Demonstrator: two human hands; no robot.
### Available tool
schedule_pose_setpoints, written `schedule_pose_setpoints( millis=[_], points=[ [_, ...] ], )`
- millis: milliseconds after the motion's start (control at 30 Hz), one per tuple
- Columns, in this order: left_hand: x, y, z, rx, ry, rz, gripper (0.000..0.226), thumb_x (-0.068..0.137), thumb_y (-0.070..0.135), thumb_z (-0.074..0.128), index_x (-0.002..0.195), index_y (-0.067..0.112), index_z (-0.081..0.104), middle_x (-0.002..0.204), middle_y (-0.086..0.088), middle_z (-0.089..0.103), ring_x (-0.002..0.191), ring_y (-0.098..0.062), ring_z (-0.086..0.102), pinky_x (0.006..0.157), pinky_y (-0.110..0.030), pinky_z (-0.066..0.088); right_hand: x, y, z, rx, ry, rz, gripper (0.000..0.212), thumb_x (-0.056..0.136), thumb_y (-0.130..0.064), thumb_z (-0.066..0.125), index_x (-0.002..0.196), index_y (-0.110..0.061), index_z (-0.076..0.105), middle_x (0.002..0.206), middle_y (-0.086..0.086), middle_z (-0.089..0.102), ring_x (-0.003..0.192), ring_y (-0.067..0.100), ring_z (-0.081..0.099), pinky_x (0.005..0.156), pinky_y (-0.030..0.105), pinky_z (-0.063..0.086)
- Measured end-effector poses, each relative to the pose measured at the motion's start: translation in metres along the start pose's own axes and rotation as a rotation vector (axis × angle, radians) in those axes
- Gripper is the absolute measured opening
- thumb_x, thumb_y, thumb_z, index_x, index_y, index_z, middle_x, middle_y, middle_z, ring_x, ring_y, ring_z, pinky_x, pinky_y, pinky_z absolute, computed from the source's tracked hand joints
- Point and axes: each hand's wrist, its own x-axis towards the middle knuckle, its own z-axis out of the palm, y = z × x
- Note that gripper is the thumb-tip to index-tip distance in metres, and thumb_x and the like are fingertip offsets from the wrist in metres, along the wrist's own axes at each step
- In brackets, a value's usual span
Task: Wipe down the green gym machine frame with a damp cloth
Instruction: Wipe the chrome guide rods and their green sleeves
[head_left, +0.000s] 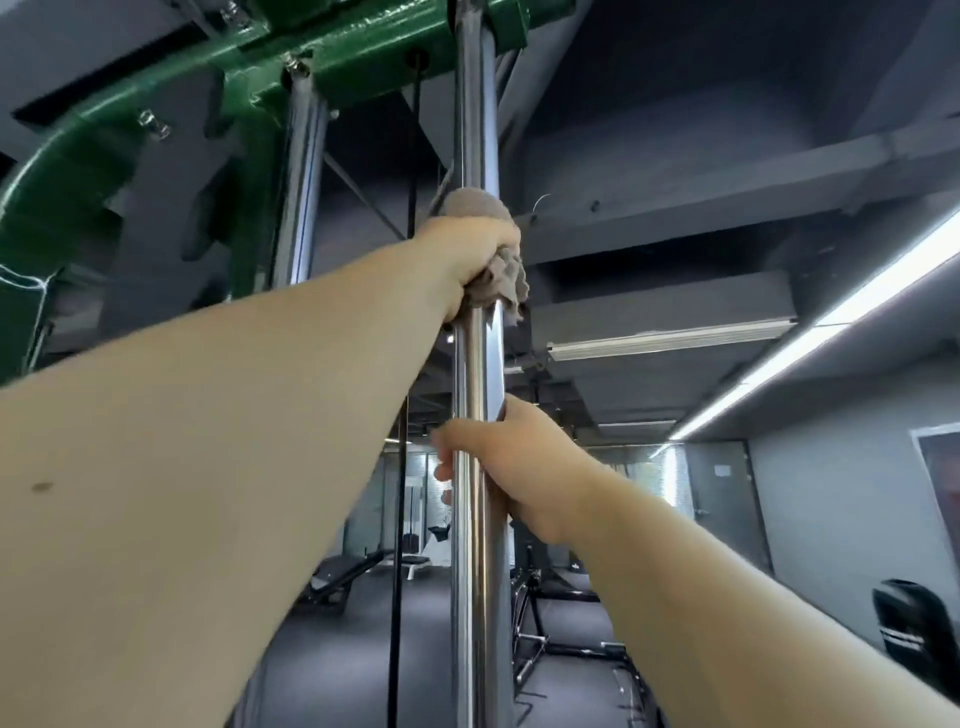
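Your left hand: fist closed on grey cloth wrapped round chrome pole | your right hand: gripping pole lower down | green frame: upper left, above cloth

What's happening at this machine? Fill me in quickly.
A person is cleaning a gym machine. The left hand presses a bunched grey cloth around the nearer chrome guide rod, high up, just below the green frame. The right hand grips the same rod lower down, fingers wrapped round it, apparently for steadiness. A second chrome rod stands to the left, untouched. The cloth is on chrome, not on the green paint.
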Motion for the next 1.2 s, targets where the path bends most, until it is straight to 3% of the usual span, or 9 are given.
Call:
schedule_pose_setpoints(
  millis=[100, 300, 500, 667, 767, 833, 900, 1067, 1200],
  points=[
    [-0.031, -0.035, 0.006, -0.156, -0.052, -0.125, 0.02, 0.087, 0.004, 0.053, 0.067, 0.005, 0.053, 0.041, -0.005, 0.049, 0.037, -0.015, 0.05, 0.046, -0.025, 0.051, -0.012, 0.019, 0.02, 0.227, 0.105, -0.019, 0.009, 0.082, -0.003, 0.065, 0.087, -0.005, 0.057, 0.066, 0.01, 0.06, 0.06, 0.022, 0.057, 0.068, 0.04, 0.058],
    [-0.122, -0.133, 0.016, -0.06, 0.045, -0.213, 0.009, 0.077, 0.013, 0.071, 0.077, 0.017, 0.063, 0.051, 0.005, 0.064, 0.045, -0.009, 0.061, 0.048, -0.017, 0.049, -0.083, 0.083, 0.053, 0.054, 0.14, 0.196, 0.014, 0.056, -0.015, 0.065, 0.068, -0.01, 0.06, 0.058, 0.003, 0.058, 0.048, 0.015, 0.048, 0.045, 0.021, 0.034],
    [-0.108, -0.12, 0.006, -0.177, -0.004, -0.14, 0.029, 0.075, 0.004, 0.073, 0.101, 0.008, 0.061, 0.084, -0.015, 0.072, 0.068, -0.028, 0.072, 0.066, -0.045, 0.062, -0.108, 0.113, 0.064, 0.041, 0.179, 0.279, 0.012, 0.082, -0.005, 0.067, 0.081, -0.01, 0.056, 0.069, 0.009, 0.055, 0.041, 0.008, 0.035, 0.04, 0.018, 0.03],
    [-0.125, -0.151, 0.018, -0.179, 0.008, -0.128, 0.008, 0.08, 0.005, 0.066, 0.087, 0.01, 0.065, 0.06, -0.006, 0.057, 0.054, -0.023, 0.054, 0.063, -0.042, 0.057, -0.106, 0.123, 0.065, 0.075, 0.207, 0.23, 0.012, 0.083, -0.011, 0.07, 0.084, -0.01, 0.059, 0.074, 0.007, 0.064, 0.046, 0.009, 0.043, 0.039, 0.016, 0.032],
    [-0.154, -0.184, 0.021, -0.173, -0.027, -0.193, 0.009, 0.082, 0.003, 0.066, 0.08, 0.012, 0.068, 0.057, -0.005, 0.058, 0.05, -0.022, 0.057, 0.056, -0.036, 0.057, -0.121, 0.146, 0.068, 0.121, 0.119, 0.256, 0.016, 0.083, -0.01, 0.073, 0.098, -0.005, 0.069, 0.085, 0.007, 0.071, 0.067, 0.009, 0.064, 0.058, 0.014, 0.048],
    [-0.183, -0.214, 0.025, -0.132, -0.036, -0.274, 0.012, 0.082, 0.005, 0.068, 0.075, 0.014, 0.067, 0.056, -0.001, 0.062, 0.051, -0.017, 0.062, 0.054, -0.031, 0.056, -0.141, 0.168, 0.07, 0.079, 0.055, 0.335, 0.029, 0.078, -0.012, 0.079, 0.107, -0.014, 0.072, 0.108, 0.009, 0.074, 0.105, 0.021, 0.068, 0.091, 0.033, 0.056],
    [-0.212, -0.247, 0.028, -0.09, -0.048, -0.359, 0.014, 0.082, 0.007, 0.07, 0.072, 0.015, 0.065, 0.058, 0.002, 0.064, 0.054, -0.014, 0.062, 0.051, -0.023, 0.051, -0.162, 0.181, 0.069, 0.076, 0.03, 0.413, 0.039, 0.071, -0.009, 0.084, 0.106, -0.017, 0.07, 0.116, 0.013, 0.071, 0.115, 0.028, 0.063, 0.105, 0.046, 0.047],
    [-0.227, -0.261, 0.019, 0.008, -0.163, -0.4, 0.009, 0.074, 0.013, 0.08, 0.075, 0.012, 0.07, 0.06, -0.001, 0.069, 0.051, -0.013, 0.063, 0.049, -0.021, 0.049, -0.177, 0.18, 0.053, 0.206, 0.001, 0.483, 0.034, 0.076, 0.002, 0.075, 0.107, -0.009, 0.065, 0.101, 0.015, 0.063, 0.093, 0.027, 0.05, 0.074, 0.037, 0.045],
    [-0.191, -0.232, 0.013, -0.162, -0.089, -0.312, 0.037, 0.068, 0.018, 0.083, 0.102, 0.012, 0.069, 0.081, -0.008, 0.071, 0.068, -0.022, 0.067, 0.063, -0.035, 0.055, -0.161, 0.156, 0.054, 0.077, 0.028, 0.384, 0.031, 0.083, -0.001, 0.073, 0.109, -0.017, 0.068, 0.108, 0.012, 0.07, 0.092, 0.022, 0.056, 0.086, 0.042, 0.051]
  ],
)
